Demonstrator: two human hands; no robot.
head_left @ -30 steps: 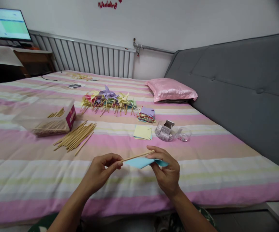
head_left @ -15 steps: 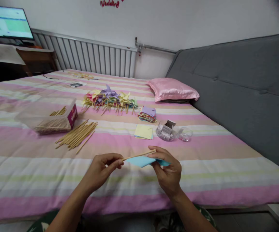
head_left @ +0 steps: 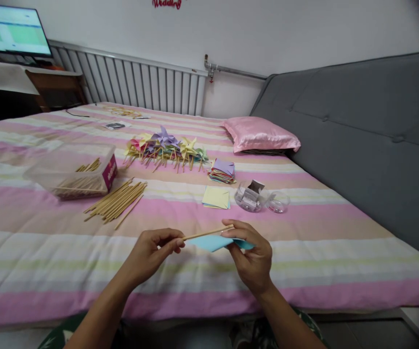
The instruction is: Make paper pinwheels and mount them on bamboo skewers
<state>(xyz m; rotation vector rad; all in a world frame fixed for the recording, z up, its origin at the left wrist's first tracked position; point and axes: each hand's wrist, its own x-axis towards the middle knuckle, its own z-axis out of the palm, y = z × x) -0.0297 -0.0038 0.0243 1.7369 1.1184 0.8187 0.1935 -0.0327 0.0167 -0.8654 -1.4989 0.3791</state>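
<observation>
Head view: left hand (head_left: 151, 254) pinching one end of a thin wooden stick (head_left: 208, 233) between thumb and fingertips, right hand (head_left: 253, 257) pinching the other end together with a folded light-blue paper (head_left: 211, 242), both held just above the near edge of the striped bed (head_left: 303, 232). Farther back: loose sticks (head_left: 116, 201) beside a clear box (head_left: 71, 172), finished pinwheels (head_left: 165, 145), stacked coloured squares (head_left: 223, 170), yellow sheets (head_left: 215, 197), pink pillow (head_left: 262, 134).
</observation>
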